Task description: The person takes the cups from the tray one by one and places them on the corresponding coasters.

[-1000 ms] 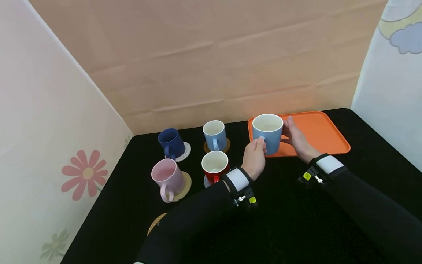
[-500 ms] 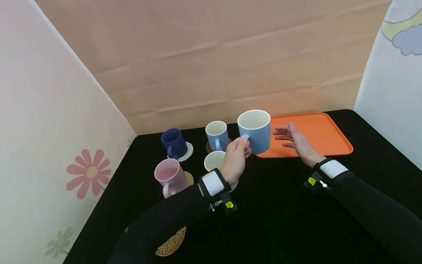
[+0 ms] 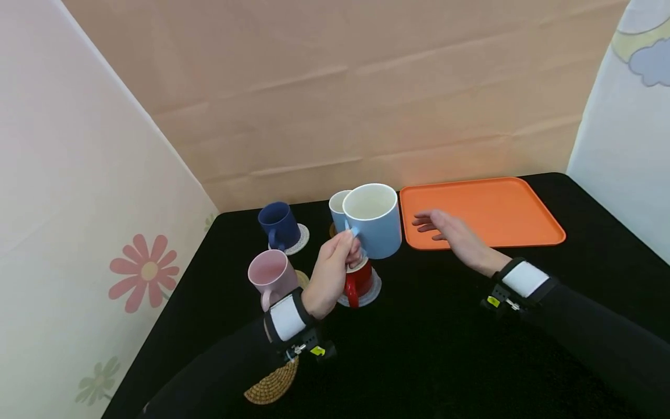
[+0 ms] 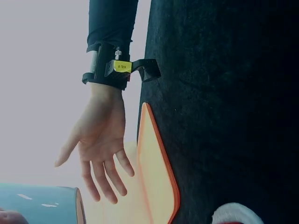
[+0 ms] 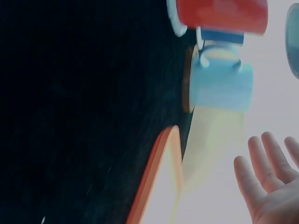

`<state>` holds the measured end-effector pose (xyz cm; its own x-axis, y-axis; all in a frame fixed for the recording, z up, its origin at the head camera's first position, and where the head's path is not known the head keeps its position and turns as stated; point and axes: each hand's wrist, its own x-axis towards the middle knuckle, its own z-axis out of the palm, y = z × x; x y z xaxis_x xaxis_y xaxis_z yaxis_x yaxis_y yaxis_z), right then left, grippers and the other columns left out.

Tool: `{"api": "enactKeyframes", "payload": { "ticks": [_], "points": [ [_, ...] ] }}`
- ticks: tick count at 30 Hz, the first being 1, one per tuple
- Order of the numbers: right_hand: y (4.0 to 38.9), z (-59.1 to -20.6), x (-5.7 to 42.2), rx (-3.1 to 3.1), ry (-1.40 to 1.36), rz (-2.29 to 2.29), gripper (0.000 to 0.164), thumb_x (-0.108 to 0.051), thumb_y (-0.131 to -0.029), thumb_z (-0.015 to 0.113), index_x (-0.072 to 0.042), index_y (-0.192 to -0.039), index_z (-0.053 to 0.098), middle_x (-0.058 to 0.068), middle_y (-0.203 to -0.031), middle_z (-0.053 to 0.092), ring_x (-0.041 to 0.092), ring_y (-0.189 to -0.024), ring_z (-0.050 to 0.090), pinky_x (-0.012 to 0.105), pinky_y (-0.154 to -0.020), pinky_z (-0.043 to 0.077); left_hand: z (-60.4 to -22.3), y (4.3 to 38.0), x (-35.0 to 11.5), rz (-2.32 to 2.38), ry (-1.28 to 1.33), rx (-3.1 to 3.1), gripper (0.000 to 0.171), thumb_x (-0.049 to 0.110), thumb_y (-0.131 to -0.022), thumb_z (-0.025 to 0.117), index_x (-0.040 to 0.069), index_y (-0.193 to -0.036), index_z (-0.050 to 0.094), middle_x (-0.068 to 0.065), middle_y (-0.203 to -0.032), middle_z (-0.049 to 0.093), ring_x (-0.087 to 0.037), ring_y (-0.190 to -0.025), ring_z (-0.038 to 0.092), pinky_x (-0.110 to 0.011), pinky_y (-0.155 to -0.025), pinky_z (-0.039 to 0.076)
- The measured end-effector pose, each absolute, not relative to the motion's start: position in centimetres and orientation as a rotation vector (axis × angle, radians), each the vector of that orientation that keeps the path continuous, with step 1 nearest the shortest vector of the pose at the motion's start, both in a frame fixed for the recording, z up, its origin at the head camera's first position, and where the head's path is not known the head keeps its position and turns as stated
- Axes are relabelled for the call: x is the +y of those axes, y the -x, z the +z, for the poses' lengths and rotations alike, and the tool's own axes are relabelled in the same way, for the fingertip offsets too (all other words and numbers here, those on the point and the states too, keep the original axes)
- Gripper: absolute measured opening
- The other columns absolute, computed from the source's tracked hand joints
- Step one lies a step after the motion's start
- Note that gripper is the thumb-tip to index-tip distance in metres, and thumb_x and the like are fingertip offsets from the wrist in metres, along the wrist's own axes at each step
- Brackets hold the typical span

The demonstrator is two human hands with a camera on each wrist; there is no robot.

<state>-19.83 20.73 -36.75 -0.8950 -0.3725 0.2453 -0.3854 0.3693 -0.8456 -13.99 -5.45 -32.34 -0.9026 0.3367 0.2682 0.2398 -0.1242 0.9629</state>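
Note:
My left hand (image 3: 330,270) grips a large light blue mug (image 3: 374,230) by its handle, its white inside facing up. The mug is raised over the coasters and hides parts of two mugs behind and below it: a smaller light blue mug (image 3: 337,218) and a red mug (image 3: 360,280) on a pale coaster (image 3: 373,294). In the left wrist view, the held mug (image 4: 39,203) shows at the lower left corner. My right hand (image 3: 452,233), fingers extended and holding nothing, hovers over the near left part of the orange tray (image 3: 502,203).
A dark blue mug (image 3: 278,226) on a white coaster (image 3: 298,240) and a pink mug (image 3: 272,273) on a tan coaster (image 3: 302,279) stand at the left. Nearer lies a woven coaster (image 3: 274,381), partly under my left forearm. A paper-like backdrop (image 3: 335,105) rises behind the table.
The left hand has carried the large light blue mug leftward from the tray to over the red mug. The right hand has let go of its side and moved slightly left and lower.

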Motion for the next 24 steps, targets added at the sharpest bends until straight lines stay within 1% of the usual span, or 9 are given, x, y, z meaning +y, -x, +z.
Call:
{"api": "enactKeyframes", "payload": {
  "ticks": [4,7,12,14,17,20,24],
  "points": [
    [18.8,-36.3,20.1,-2.583,-0.789,1.588,0.048,-0.029,-0.107,0.028,0.007,-0.138,0.041,0.026,-0.134,0.049,0.042,-0.120,0.047,0.062,-0.096,0.036,-32.1,12.8,-7.0,2.201,-0.693,2.024,0.030,0.014,-0.105,0.031,0.002,-0.078,0.035,-0.005,-0.073,0.034,-0.017,-0.069,0.035,-0.028,-0.069,0.032],
    [18.0,-36.1,19.6,-2.575,-0.841,1.559,0.043,-0.025,-0.107,0.031,0.005,-0.136,0.043,0.023,-0.132,0.052,0.040,-0.120,0.048,0.061,-0.096,0.037,-32.1,12.0,-8.1,2.210,-0.698,2.019,0.031,0.015,-0.106,0.029,0.001,-0.079,0.035,-0.005,-0.074,0.033,-0.017,-0.069,0.035,-0.026,-0.069,0.033],
    [17.1,-35.7,18.9,-2.575,-0.909,1.523,0.037,-0.022,-0.106,0.038,0.000,-0.134,0.047,0.018,-0.130,0.055,0.035,-0.117,0.053,0.056,-0.095,0.042,-32.4,11.0,-9.8,2.252,-0.701,2.029,0.033,0.016,-0.107,0.027,0.008,-0.077,0.036,-0.004,-0.074,0.033,-0.016,-0.067,0.034,-0.023,-0.068,0.034],
    [16.7,-35.7,18.6,-2.585,-0.927,1.516,0.035,-0.021,-0.105,0.040,-0.002,-0.133,0.048,0.017,-0.129,0.055,0.033,-0.115,0.054,0.054,-0.093,0.043,-32.6,10.6,-10.4,2.267,-0.703,2.032,0.033,0.017,-0.108,0.026,0.008,-0.078,0.036,-0.003,-0.074,0.032,-0.015,-0.067,0.034,-0.023,-0.068,0.034],
    [16.2,-35.7,18.2,-2.590,-0.963,1.472,0.032,-0.020,-0.104,0.043,-0.004,-0.130,0.051,0.013,-0.125,0.057,0.031,-0.109,0.056,0.047,-0.088,0.046,-33.2,9.8,-11.3,2.280,-0.772,2.039,0.034,0.016,-0.108,0.023,0.003,-0.079,0.035,-0.005,-0.074,0.031,-0.016,-0.068,0.034,-0.023,-0.069,0.034],
    [15.6,-35.9,17.8,-2.591,-1.006,1.414,0.028,-0.018,-0.103,0.046,-0.006,-0.127,0.053,0.008,-0.121,0.058,0.025,-0.103,0.058,0.041,-0.084,0.048,-33.6,8.9,-12.2,2.293,-0.877,2.044,0.034,0.013,-0.108,0.021,-0.001,-0.079,0.031,-0.007,-0.074,0.030,-0.018,-0.068,0.034,-0.023,-0.069,0.035],
    [15.0,-36.1,17.3,-2.591,-1.055,1.370,0.026,-0.017,-0.101,0.050,-0.008,-0.126,0.054,0.003,-0.118,0.060,0.015,-0.100,0.058,0.038,-0.081,0.050,-33.8,7.4,-13.6,2.305,-0.941,2.045,0.032,0.008,-0.107,0.019,-0.001,-0.079,0.030,-0.009,-0.074,0.030,-0.021,-0.067,0.033,-0.023,-0.068,0.036]
  ]
}}
